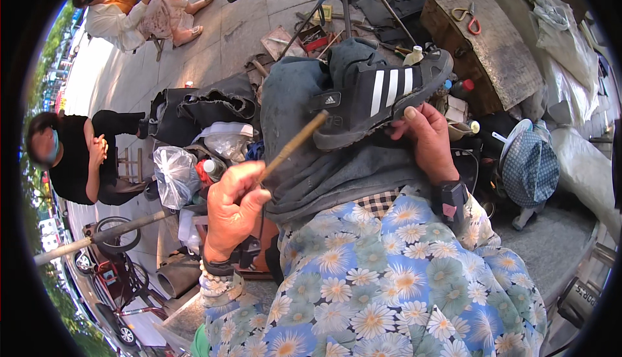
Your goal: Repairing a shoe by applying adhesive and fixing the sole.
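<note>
A black sandal (363,118) with white stripes lies across my lap, over dark grey cloth (298,98). My right hand (427,138) is at the near edge of its sole, thumb and fingers closed on the rim; part of the fingers is hidden. In my left hand (236,205) is a thin tan stick (295,146), pinched between thumb and fingers. The stick slants up to the right, its far end close to the sandal's left end. Whether that end touches the sandal, I cannot tell.
A wooden box (483,52) with red-handled scissors (468,19) on it stands at the far right. Tools and scraps litter the ground ahead. Plastic bags (176,177) lie at left, beside a pole (103,237). Two people sit at left, one in black (71,156).
</note>
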